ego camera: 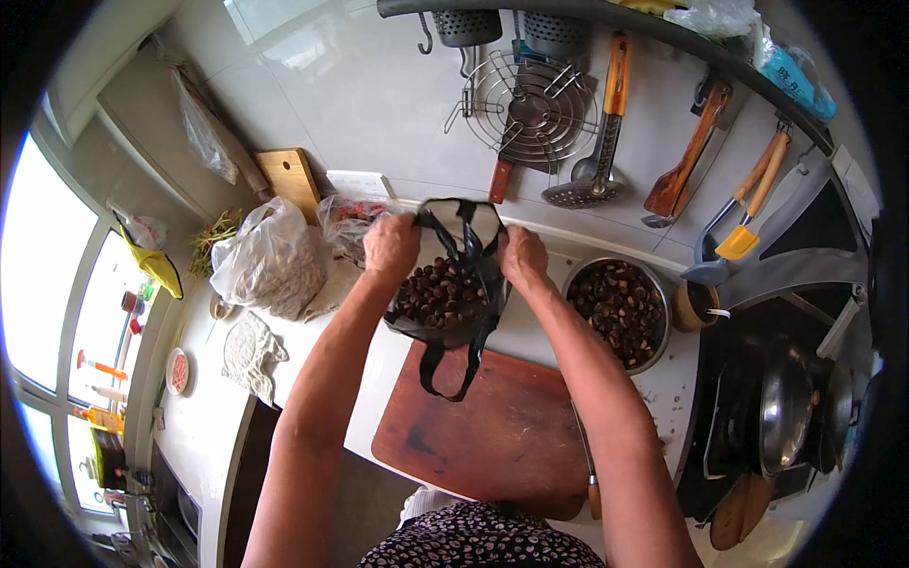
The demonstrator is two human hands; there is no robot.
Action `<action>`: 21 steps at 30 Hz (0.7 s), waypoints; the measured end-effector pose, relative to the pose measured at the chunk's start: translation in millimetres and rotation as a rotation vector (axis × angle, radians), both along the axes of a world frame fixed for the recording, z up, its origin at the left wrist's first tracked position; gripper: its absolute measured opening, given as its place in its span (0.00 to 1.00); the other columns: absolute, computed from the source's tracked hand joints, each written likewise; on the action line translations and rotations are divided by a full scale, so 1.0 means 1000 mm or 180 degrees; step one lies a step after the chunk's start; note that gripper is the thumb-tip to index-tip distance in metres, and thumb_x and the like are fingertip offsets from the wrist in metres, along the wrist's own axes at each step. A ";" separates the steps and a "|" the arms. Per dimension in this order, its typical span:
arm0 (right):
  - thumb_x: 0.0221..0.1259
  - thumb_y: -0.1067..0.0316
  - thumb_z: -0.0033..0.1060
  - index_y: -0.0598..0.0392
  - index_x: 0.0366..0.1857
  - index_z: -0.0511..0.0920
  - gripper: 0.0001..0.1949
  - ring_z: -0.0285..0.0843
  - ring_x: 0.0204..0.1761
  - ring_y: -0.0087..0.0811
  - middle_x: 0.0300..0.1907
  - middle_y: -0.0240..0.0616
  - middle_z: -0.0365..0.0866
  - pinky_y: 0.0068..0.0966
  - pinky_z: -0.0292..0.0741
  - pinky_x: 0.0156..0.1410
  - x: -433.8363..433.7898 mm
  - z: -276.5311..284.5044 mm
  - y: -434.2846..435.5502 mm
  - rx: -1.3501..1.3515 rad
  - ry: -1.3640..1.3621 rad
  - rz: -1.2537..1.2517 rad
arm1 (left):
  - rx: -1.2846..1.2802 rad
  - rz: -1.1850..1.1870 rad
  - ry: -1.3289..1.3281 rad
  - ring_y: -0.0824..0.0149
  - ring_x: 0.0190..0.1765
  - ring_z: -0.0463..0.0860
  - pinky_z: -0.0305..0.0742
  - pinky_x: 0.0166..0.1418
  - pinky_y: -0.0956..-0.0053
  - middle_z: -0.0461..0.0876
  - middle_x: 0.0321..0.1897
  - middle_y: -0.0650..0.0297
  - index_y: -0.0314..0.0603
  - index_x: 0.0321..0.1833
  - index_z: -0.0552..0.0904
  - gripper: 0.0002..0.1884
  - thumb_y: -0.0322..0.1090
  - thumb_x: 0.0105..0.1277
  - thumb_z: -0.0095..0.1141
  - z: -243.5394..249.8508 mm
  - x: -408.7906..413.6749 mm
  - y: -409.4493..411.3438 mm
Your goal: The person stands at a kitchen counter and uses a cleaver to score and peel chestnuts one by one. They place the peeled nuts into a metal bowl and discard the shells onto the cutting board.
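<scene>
My left hand point(392, 245) grips the left rim of a black plastic carrier bag point(499, 302), and my right hand point(524, 257) grips its right rim. The mouth of the bag is spread between them, showing several round brown nuts point(437, 290), which look like chestnuts. One handle loop hangs over the far edge of a reddish-brown wooden cutting board point(483, 433). To the right of the bag, beyond my right forearm, stands a round metal bowl point(666, 334) full of dark brown nut pieces point(615, 305). My right forearm partly covers a knife point(594, 493) at the board's right edge.
Left of the bag sit a filled clear plastic bag point(266, 259), a pale cloth point(252, 355) and a small dish point(177, 370). A wok point(785, 408) rests on the stove at right. Utensils, including a skimmer point(586, 192), hang along the wall.
</scene>
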State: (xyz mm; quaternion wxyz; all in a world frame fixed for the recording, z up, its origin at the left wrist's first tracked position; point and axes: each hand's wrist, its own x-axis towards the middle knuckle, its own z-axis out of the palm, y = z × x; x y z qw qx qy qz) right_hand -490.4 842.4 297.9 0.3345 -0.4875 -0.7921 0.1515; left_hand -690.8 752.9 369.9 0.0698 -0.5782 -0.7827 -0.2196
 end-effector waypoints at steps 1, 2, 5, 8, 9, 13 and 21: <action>0.67 0.60 0.57 0.59 0.39 0.78 0.12 0.81 0.39 0.58 0.35 0.54 0.82 0.49 0.77 0.46 0.000 0.004 -0.004 0.0070 0.0004 0.0048 | 0.0272 0.0016 -0.0054 0.47 0.39 0.86 0.79 0.46 0.53 0.86 0.32 0.50 0.43 0.40 0.87 0.12 0.42 0.66 0.57 0.011 -0.006 -0.002; 0.68 0.63 0.56 0.59 0.39 0.78 0.10 0.82 0.39 0.55 0.35 0.52 0.83 0.46 0.78 0.44 0.005 0.038 -0.022 0.0115 -0.0028 0.0108 | 0.0391 0.0031 -0.0361 0.48 0.37 0.86 0.78 0.45 0.55 0.86 0.31 0.50 0.41 0.39 0.87 0.11 0.40 0.67 0.56 0.026 -0.006 -0.012; 0.67 0.72 0.55 0.59 0.40 0.77 0.04 0.83 0.36 0.50 0.34 0.48 0.82 0.40 0.79 0.41 0.031 0.076 -0.061 0.0827 0.0162 0.0185 | 0.0747 -0.0518 -0.0473 0.50 0.34 0.85 0.79 0.40 0.58 0.84 0.28 0.52 0.38 0.34 0.83 0.06 0.32 0.64 0.56 0.047 -0.009 -0.042; 0.66 0.73 0.57 0.61 0.41 0.77 0.04 0.84 0.36 0.49 0.35 0.49 0.82 0.40 0.80 0.40 0.055 0.067 -0.083 0.0817 0.0222 0.0064 | 0.0949 -0.0965 -0.0690 0.53 0.33 0.84 0.78 0.36 0.60 0.81 0.28 0.52 0.36 0.31 0.79 0.00 0.24 0.59 0.56 0.026 0.003 -0.067; 0.67 0.73 0.57 0.61 0.41 0.77 0.05 0.84 0.36 0.49 0.35 0.49 0.82 0.40 0.80 0.40 0.063 0.056 -0.083 0.0784 0.0183 -0.0044 | 0.0907 -0.1135 -0.0618 0.50 0.34 0.83 0.77 0.37 0.57 0.80 0.30 0.51 0.34 0.33 0.78 0.02 0.25 0.59 0.55 0.018 0.008 -0.070; 0.67 0.71 0.58 0.62 0.42 0.74 0.07 0.83 0.37 0.50 0.37 0.49 0.82 0.38 0.81 0.40 0.067 0.054 -0.094 0.0503 0.0086 -0.0073 | 0.0572 -0.0751 -0.0789 0.45 0.38 0.81 0.75 0.43 0.55 0.80 0.34 0.50 0.34 0.36 0.79 0.04 0.26 0.60 0.54 0.008 0.007 -0.073; 0.65 0.75 0.50 0.58 0.40 0.75 0.04 0.79 0.37 0.39 0.37 0.40 0.77 0.37 0.78 0.45 0.030 0.059 -0.169 -0.0104 0.0402 0.0851 | 0.1821 -0.1116 -0.1397 0.62 0.42 0.79 0.74 0.48 0.71 0.78 0.38 0.56 0.34 0.40 0.77 0.11 0.14 0.56 0.54 0.027 0.075 -0.148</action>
